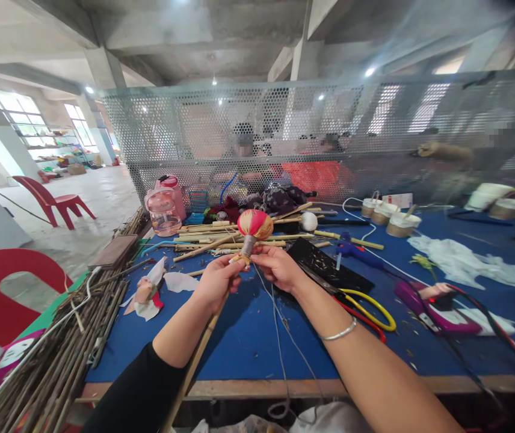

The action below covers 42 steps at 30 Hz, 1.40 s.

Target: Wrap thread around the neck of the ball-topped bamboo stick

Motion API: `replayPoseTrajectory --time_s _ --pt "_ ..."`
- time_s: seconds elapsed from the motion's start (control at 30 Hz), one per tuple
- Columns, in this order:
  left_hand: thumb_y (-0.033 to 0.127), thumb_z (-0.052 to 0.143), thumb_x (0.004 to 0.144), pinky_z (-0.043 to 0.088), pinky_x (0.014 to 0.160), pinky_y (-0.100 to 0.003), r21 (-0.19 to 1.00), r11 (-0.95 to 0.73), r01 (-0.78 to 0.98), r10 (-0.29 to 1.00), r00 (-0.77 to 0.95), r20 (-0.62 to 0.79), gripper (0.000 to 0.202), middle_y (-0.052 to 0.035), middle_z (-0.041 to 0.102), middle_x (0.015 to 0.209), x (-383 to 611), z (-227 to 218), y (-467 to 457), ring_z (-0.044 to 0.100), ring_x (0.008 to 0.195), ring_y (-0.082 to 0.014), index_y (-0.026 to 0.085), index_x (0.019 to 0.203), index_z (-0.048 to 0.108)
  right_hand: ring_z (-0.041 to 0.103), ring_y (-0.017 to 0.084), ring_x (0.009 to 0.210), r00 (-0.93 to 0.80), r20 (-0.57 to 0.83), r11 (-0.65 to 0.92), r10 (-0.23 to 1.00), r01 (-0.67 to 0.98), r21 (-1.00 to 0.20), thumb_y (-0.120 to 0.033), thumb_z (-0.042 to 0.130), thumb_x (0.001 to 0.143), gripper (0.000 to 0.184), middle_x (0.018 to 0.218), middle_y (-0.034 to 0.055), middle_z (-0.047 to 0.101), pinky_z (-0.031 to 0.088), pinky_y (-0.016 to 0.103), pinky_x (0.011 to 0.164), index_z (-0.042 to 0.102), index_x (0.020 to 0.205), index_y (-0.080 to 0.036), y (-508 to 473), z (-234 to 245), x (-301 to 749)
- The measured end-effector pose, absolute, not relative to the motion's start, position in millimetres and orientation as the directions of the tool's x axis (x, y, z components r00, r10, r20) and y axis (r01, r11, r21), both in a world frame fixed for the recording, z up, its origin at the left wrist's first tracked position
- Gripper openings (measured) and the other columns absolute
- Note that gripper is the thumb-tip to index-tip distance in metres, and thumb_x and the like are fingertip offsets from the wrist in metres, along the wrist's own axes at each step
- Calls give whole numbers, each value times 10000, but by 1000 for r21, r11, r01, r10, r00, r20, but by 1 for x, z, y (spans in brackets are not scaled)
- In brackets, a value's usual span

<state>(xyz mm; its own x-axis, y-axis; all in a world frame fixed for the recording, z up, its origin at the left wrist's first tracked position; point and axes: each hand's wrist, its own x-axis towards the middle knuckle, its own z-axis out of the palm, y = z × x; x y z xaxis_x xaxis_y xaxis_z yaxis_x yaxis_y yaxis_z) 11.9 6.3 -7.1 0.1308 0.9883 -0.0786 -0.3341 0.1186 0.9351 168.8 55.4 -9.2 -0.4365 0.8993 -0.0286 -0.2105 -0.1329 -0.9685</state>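
Observation:
My left hand [216,281] is closed around a long bamboo stick [194,361] just below a padded red and yellow cloth ball [254,224] fixed on the stick's top. My right hand [276,264] pinches the neck under the ball, where grey thread is wound. A thin grey thread [280,337] hangs from there down past the table's front edge. Both hands are held above the blue table top [248,337].
Loose bamboo sticks [221,237] lie behind the hands, a bundle of thin twigs [72,343] along the left edge. Yellow and red handled scissors [368,313], a black tray [329,267], a pink bottle [165,207] and small tubs [393,216] stand around. People sit behind a mesh screen [329,120].

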Motion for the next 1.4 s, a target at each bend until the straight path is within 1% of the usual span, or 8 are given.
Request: replayPoseTrajectory --time_s 0.2,0.37,0.47,0.6,0.87,1.1,1.27,1.4 --pt "302 709 690 214 325 -117 798 325 -508 929 329 -169 237 -1 577 667 13 -2 3 339 363 3 127 794 586 102 25 381 -568 38 -175 822 -315 -933 -347 790 583 384 442 -126 257 26 201 367 597 856 -159 52 -6 175" --pt "506 464 851 371 360 -193 882 385 -271 905 298 -304 403 -63 611 701 15 -1 4 503 411 -87 124 870 590 114 22 383 -543 13 -175 840 -293 -940 -385 799 582 362 430 -118 262 27 214 369 555 722 -156 49 -8 173" --pt "553 573 776 439 453 -238 994 100 -46 994 38 -99 463 -45 635 796 19 -7 2 570 499 -123 168 1033 555 126 26 373 -490 -38 -167 871 -223 -960 -420 789 590 384 418 -117 275 33 216 357 520 692 -167 50 -10 168" --pt "370 734 668 390 509 -199 939 -211 271 961 -118 250 307 -12 616 708 24 -17 3 527 566 -94 153 828 587 147 31 363 -441 -43 -127 897 -165 -978 -459 767 601 391 408 -114 294 47 220 351 531 697 -162 50 -10 163" --pt "509 704 678 290 350 -167 967 -60 -246 991 105 88 423 34 535 578 12 -13 18 374 363 -30 146 777 511 173 31 366 -459 4 -70 889 -145 -987 -426 756 625 356 436 -114 304 56 216 361 507 677 -177 47 -2 170" --pt "361 742 701 199 312 -80 798 164 -580 968 250 -17 366 60 483 611 15 -4 9 300 364 16 140 876 508 161 28 360 -442 47 -68 896 -240 -968 -416 775 603 361 418 -119 277 59 218 371 509 643 -176 45 1 173" --pt "265 601 843 177 291 -56 653 320 -687 925 374 -60 166 62 426 607 15 -1 2 275 350 24 135 852 498 152 25 354 -461 63 -78 885 -281 -956 -417 793 592 370 416 -119 283 48 222 359 523 657 -173 47 2 171" --pt "266 439 931 182 274 -62 616 539 -574 812 548 -200 207 55 396 567 7 -4 5 267 318 20 109 830 527 133 22 355 -553 100 -102 827 -323 -941 -359 822 553 378 420 -128 296 39 219 356 571 760 -167 55 -4 176"
